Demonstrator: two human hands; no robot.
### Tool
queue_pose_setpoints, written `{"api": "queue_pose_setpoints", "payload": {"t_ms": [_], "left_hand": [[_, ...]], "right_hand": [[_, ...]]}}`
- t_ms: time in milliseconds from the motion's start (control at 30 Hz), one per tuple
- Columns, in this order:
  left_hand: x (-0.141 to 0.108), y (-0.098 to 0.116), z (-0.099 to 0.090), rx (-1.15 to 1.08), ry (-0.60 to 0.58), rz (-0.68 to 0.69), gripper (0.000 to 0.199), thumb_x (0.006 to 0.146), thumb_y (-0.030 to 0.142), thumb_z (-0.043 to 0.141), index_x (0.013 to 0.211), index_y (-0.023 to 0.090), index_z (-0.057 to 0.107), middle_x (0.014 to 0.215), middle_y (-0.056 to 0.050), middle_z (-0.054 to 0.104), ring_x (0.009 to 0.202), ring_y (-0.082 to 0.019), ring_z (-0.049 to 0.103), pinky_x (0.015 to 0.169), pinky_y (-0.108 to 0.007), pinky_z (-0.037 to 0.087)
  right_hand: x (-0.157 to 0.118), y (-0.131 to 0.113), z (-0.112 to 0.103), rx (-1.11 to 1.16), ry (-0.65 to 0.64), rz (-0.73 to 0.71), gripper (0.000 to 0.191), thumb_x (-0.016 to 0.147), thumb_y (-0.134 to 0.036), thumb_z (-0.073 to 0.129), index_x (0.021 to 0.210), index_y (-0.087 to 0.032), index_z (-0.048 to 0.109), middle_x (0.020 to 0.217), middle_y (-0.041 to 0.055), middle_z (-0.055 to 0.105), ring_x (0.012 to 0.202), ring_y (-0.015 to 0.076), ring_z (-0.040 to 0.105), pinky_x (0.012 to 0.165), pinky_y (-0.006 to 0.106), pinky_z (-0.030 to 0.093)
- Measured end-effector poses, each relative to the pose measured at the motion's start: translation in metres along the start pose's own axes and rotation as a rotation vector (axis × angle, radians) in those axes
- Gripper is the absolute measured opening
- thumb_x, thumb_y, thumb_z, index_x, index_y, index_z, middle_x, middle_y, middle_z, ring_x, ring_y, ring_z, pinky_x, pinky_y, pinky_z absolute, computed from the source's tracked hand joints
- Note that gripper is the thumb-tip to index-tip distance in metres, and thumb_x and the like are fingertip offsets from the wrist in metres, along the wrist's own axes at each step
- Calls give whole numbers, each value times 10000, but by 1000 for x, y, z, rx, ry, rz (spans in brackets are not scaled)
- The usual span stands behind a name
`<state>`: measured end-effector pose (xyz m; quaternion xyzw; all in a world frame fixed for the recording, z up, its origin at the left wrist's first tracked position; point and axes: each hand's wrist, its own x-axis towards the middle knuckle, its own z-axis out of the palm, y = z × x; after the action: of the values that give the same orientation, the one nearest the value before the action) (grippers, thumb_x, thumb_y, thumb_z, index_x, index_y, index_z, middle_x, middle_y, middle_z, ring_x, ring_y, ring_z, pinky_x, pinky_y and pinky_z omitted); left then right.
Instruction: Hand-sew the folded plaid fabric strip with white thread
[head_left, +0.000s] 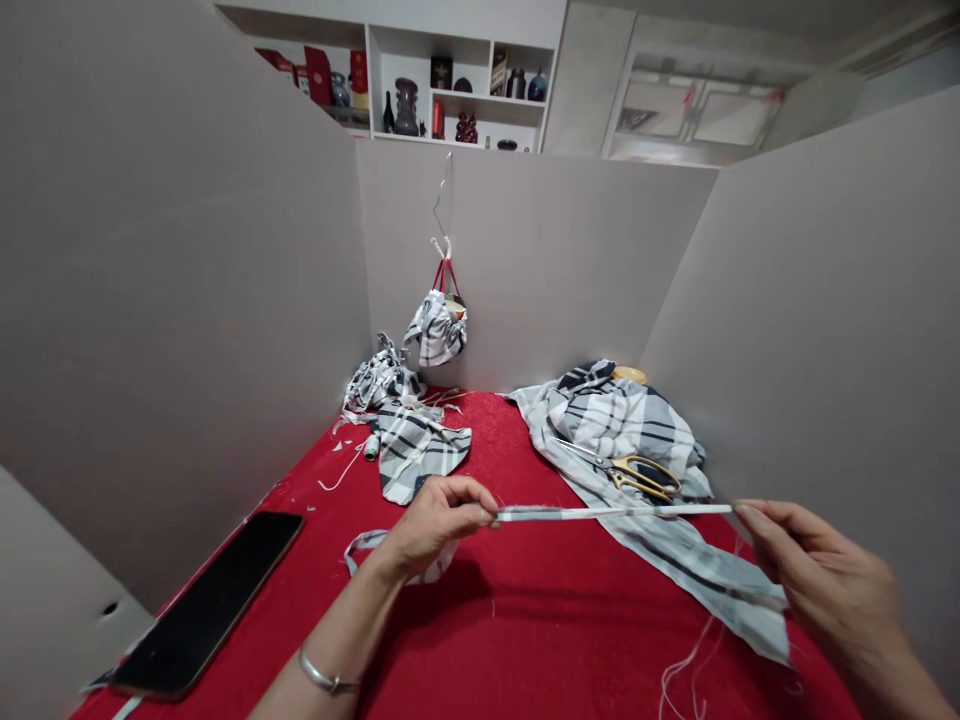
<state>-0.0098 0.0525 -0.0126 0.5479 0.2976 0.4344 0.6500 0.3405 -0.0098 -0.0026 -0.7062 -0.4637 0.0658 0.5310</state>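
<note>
A narrow folded fabric strip (585, 513), white and grey, is stretched level above the red cloth. My left hand (444, 520) pinches its left end between thumb and fingers. At the other end, my right hand (821, 560) also pinches it. Part of a pale strip curls out below my left wrist, and thin white threads (694, 665) trail under my right hand. Behind the stretched strip lies a long piece of plaid fabric (697, 565) with scissors (637, 475) with gold handles resting on it. A flat plaid piece (420, 450) lies beyond my left hand.
A black phone (210, 605) lies at the left edge of the red cloth (570, 650). A thread spool (371, 447) and plaid scraps (382, 380) are at the back left. A plaid pouch (437, 328) hangs from a hook on the back panel. Grey panels enclose three sides.
</note>
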Motion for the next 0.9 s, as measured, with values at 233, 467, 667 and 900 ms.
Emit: {"api": "queue_pose_setpoints", "payload": {"t_ms": [233,467,667,900], "left_hand": [[3,-7,-2,-34,-12,-7,121,603,174,601,650,108,690,581,-38,635,453,-63,323,463,-223,190],[5,-6,3,161,135,2,243,612,308,736,532,133,588,488,25,534,453,-66,354,472,-219,246],[3,-2,4,270,178,77,289,581,247,738,515,162,470,576,14,566,554,-101,473,574,-232,372],[4,16,-7,554,6,53,318,695,255,684,996,170,629,598,52,512,512,-97,436,511,-216,336]], "right_hand": [[-6,-6,-7,38,-6,90,356,606,-499,640,755,-176,665,476,-20,495,404,121,401,342,217,304],[-17,-8,-9,2,40,52,358,616,-513,616,774,-196,663,627,15,624,519,170,522,445,241,401],[-29,-15,-13,-175,95,-147,338,689,-518,533,759,-208,648,651,44,655,544,214,577,503,291,420],[-46,-11,-29,-409,71,-416,321,783,-518,448,734,-263,637,584,57,597,535,224,584,447,302,413]]}}
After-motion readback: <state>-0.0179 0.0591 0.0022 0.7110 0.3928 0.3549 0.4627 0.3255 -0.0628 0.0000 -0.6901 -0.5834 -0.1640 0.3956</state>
